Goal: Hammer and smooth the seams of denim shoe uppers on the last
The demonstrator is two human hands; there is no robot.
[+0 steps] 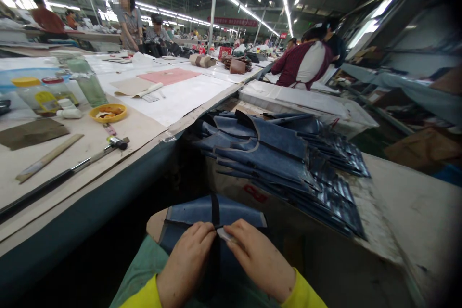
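Across my lap lies a dark blue leather-like piece (pixel 187 212) with a black strip (pixel 215 209) over its middle. A tan board-like end (pixel 157 224) sticks out at its left. My left hand (pixel 189 262) is closed on the piece's near side, its fingers bunched at the black strip. Opposite it, my right hand (pixel 258 257) pinches a small whitish flat tool (pixel 224 235), whose tip meets the strip between both hands. The tool's exact kind cannot be made out, and the hands hide part of the blue piece.
At right, a stack of similar blue pieces (pixel 274 149) rests on a pale surface. The left worktable (pixel 144 125) bears a hammer (pixel 115 142), a wooden stick (pixel 50 158), a yellow dish (pixel 108 112), jars and a bottle (pixel 86 82). Other people work farther off.
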